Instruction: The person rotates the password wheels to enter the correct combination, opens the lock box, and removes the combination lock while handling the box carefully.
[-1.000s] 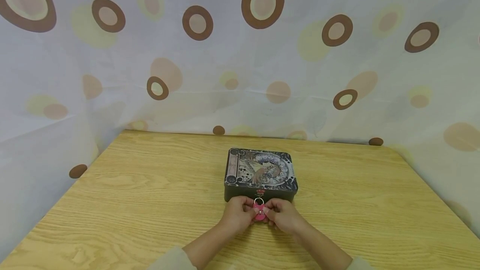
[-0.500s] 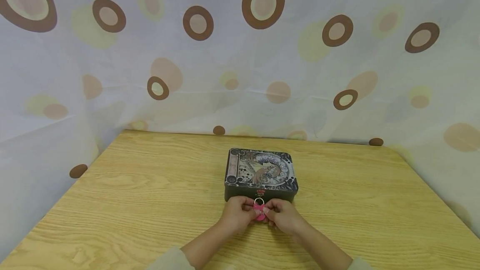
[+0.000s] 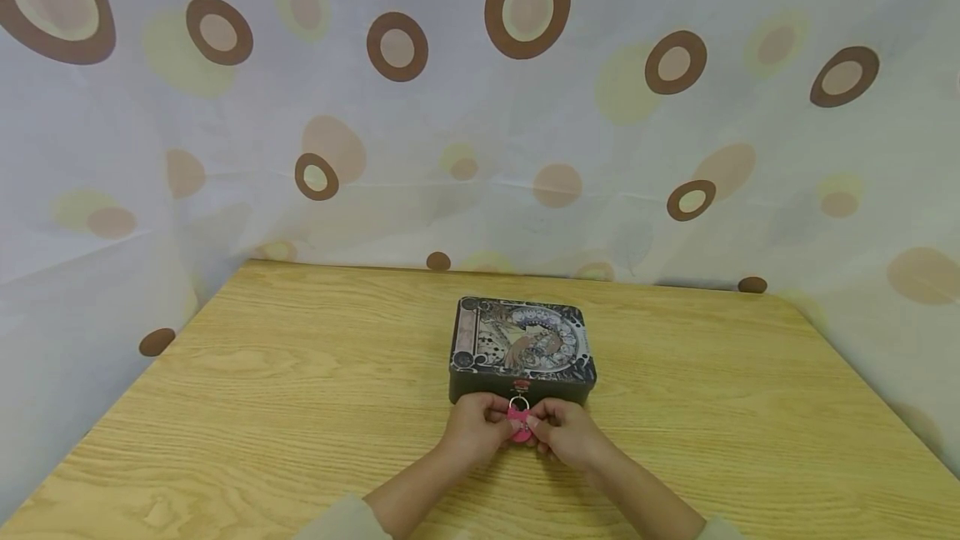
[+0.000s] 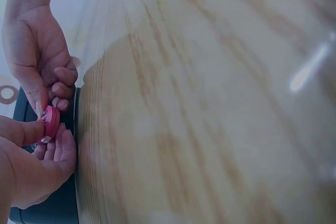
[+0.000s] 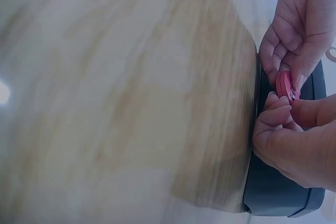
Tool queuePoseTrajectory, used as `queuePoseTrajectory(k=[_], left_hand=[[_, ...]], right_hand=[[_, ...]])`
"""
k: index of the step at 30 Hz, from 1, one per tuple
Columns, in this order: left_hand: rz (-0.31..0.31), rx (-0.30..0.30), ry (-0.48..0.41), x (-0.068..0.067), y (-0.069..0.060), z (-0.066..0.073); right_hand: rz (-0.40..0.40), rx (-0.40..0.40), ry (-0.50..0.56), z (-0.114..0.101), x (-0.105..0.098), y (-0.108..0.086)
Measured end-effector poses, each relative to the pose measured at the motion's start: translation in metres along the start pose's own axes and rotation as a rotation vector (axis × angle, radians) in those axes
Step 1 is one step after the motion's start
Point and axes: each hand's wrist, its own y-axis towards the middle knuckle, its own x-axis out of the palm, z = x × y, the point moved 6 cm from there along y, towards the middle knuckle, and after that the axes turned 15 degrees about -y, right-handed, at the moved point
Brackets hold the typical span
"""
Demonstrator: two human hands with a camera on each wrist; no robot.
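A pink padlock (image 3: 520, 423) with a row of small dials and a metal shackle is in front of a dark tin box (image 3: 522, 340). My left hand (image 3: 474, 427) pinches the padlock's left side between thumb and fingers. From the other side, my right hand (image 3: 568, 432) pinches it, its thumb on the front near the dials. The shackle (image 3: 519, 402) rises toward the red clasp (image 3: 521, 385) on the box's front; whether it passes through the clasp is too small to tell. Edge-on, the padlock (image 4: 50, 124) shows between both hands in the left wrist view.
The box, its lid printed with an ornate picture, lies flat on a wooden table (image 3: 315, 373). Bare tabletop extends on both sides of it. Behind the table hangs a pale sheet (image 3: 450, 123) with brown and beige circles.
Since one second ago my left thumb has shifted slightly across the padlock's dials. Both hands keep their hold, and the box stays in place.
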Motion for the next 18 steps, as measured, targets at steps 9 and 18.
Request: queuePoseTrajectory(k=[9, 18], left_hand=[[0.010, 0.009, 0.003, 0.0007, -0.0007, -0.0003], [0.012, 0.010, -0.003, 0.0007, -0.0005, -0.0011]], right_hand=[[0.007, 0.003, -0.009, 0.0006, 0.0010, 0.0008], [-0.007, -0.009, -0.002, 0.0000, 0.0011, 0.0004]])
